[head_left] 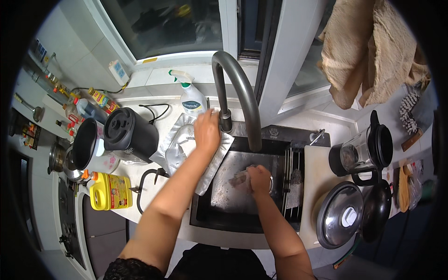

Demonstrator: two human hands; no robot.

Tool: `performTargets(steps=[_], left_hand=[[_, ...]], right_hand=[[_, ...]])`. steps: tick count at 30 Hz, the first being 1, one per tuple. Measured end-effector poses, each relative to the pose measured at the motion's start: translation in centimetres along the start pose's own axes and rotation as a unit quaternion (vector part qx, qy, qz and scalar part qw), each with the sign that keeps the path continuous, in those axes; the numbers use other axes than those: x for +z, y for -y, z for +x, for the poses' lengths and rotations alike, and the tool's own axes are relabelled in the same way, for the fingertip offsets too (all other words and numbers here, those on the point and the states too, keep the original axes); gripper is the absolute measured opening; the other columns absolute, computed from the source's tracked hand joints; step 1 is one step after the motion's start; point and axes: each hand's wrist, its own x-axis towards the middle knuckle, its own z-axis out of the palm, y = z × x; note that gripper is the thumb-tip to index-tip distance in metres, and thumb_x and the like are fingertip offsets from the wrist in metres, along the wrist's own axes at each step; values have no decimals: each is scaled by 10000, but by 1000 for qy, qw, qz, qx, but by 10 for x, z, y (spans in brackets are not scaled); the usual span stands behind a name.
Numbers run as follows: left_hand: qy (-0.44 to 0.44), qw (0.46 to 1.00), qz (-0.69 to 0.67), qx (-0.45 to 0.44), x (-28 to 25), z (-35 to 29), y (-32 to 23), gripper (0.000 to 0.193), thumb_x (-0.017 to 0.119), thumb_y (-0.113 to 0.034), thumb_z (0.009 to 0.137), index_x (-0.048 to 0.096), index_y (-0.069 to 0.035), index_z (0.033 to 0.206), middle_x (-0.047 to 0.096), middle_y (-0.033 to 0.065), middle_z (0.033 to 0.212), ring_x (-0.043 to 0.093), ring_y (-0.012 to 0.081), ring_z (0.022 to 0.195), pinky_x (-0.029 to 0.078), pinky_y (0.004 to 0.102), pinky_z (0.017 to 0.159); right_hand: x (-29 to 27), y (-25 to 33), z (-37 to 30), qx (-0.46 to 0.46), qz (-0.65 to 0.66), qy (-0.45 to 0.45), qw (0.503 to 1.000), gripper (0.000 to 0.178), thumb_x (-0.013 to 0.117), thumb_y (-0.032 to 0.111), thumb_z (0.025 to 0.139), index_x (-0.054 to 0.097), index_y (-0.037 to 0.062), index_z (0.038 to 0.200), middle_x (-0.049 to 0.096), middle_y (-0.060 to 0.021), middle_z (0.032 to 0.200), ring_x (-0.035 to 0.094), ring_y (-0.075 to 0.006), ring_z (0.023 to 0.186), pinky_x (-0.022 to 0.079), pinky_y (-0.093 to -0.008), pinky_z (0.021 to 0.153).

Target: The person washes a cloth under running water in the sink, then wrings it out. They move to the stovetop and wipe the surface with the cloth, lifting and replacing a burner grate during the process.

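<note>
My left hand reaches to the base of the dark grey faucet, above a silver foil bag lying on the counter beside the sink. Its blurred fingertips are close to the faucet's side lever; whether they grip it I cannot tell. Down in the dark sink, my right hand is closed around a crumpled greyish-brown cloth. The cloth hangs just over the wet metal sink bottom, which is dotted with drops or bits. No stream of water shows under the spout.
A spray bottle stands behind the foil bag. Left are a black lidded appliance and a yellow jug. A drying rack sits in the sink's right side. Further right are a blender jug and a pot lid.
</note>
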Motion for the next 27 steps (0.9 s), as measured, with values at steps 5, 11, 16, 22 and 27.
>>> performTargets(steps=[5,11,16,22,27], left_hand=[[187,946,242,103,11,50,34,327,453,-140,831,616,-20,1088,537,85,1223,487,229,1033,375,370,808],[241,922,285,106,10,46,41,350,460,-158,827,615,-18,1108,521,77,1251,448,211,1067,339,352,827],[207,931,283,106,9,41,43,362,465,-161,821,594,-12,1125,521,66,1214,463,200,1033,341,341,801],[191,936,276,103,8,41,44,330,463,-147,821,602,-18,1092,528,49,1129,475,200,994,344,341,774],[171,943,269,100,11,39,46,332,460,-144,824,601,-15,1095,534,46,1148,480,193,996,347,345,774]], right_hand=[[12,-28,25,94,-2,-11,996,227,627,129,748,497,39,586,463,-11,523,428,-83,524,344,-259,488],[20,-15,23,31,-42,-67,996,291,631,200,688,472,-4,555,471,-63,493,427,-141,484,362,-327,482],[23,-7,22,94,49,-45,993,303,646,204,743,488,22,560,435,-21,470,444,-104,471,342,-296,448],[22,7,18,156,119,8,981,206,617,234,797,593,30,786,560,-53,647,524,-155,524,397,-283,467],[28,14,29,135,140,44,980,230,629,229,813,592,4,782,583,-90,663,569,-196,530,454,-316,470]])
